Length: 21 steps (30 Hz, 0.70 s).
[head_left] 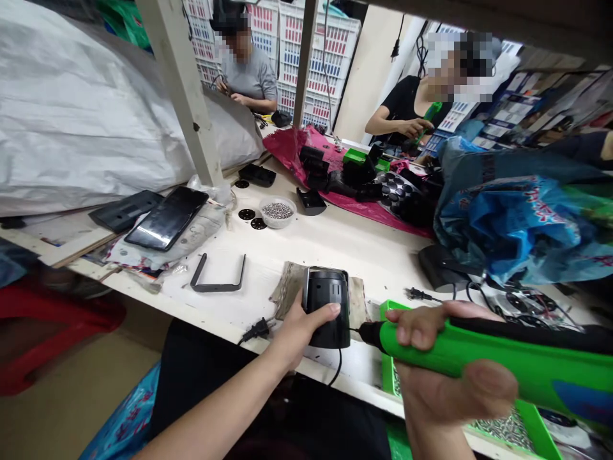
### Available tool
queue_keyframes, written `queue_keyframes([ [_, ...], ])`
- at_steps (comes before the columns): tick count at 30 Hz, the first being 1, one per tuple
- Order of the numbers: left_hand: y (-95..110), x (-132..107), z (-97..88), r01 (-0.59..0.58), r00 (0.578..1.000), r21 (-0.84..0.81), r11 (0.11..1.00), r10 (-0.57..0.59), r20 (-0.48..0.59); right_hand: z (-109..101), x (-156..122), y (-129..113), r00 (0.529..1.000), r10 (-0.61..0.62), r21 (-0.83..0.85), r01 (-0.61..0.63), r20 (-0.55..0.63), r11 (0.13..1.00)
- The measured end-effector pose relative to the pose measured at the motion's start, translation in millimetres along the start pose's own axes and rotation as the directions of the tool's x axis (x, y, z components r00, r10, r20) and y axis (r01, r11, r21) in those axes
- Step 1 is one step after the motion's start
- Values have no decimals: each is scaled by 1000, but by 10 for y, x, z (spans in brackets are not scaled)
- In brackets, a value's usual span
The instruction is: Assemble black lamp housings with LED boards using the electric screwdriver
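Observation:
My left hand (297, 327) grips a black plastic device housing (328, 305) that stands on a small worn pad (288, 289) near the front edge of the white workbench (335, 246). My right hand (443, 367) is wrapped round a green electric screwdriver (483, 356). Its dark tip (364, 332) touches the lower right side of the housing. A black cord with a plug (256, 330) trails from under the housing.
A bent black bracket (218, 276), a white bowl of screws (277, 211), a phone (167, 217) and black parts lie on the bench. A green tray (529, 421) sits under my right hand. Blue bags (517, 223) pile up at right. Two other people work at the far side.

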<state>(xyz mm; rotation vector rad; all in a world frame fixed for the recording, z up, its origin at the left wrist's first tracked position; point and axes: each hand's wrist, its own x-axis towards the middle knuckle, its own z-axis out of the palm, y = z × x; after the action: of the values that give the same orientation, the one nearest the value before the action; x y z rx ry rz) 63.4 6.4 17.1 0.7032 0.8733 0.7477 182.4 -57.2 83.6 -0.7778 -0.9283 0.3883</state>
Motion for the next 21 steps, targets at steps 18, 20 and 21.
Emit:
queue_keyframes([
  [18, -25, -42, 47, 23, 1000, -18, 1000, -23, 17, -49, -72, -271, 994, -30, -1, 30, 101, 1000],
  [20, -22, -39, 50, 7, 1000, -9, 1000, -7, 22, 56, -118, -302, 991, -20, -12, 22, 135, 1000],
  [21, -21, -39, 50, -4, 1000, -9, 1000, 4, 25, 114, -143, -293, 990, 1, -22, 2, 139, 1000],
])
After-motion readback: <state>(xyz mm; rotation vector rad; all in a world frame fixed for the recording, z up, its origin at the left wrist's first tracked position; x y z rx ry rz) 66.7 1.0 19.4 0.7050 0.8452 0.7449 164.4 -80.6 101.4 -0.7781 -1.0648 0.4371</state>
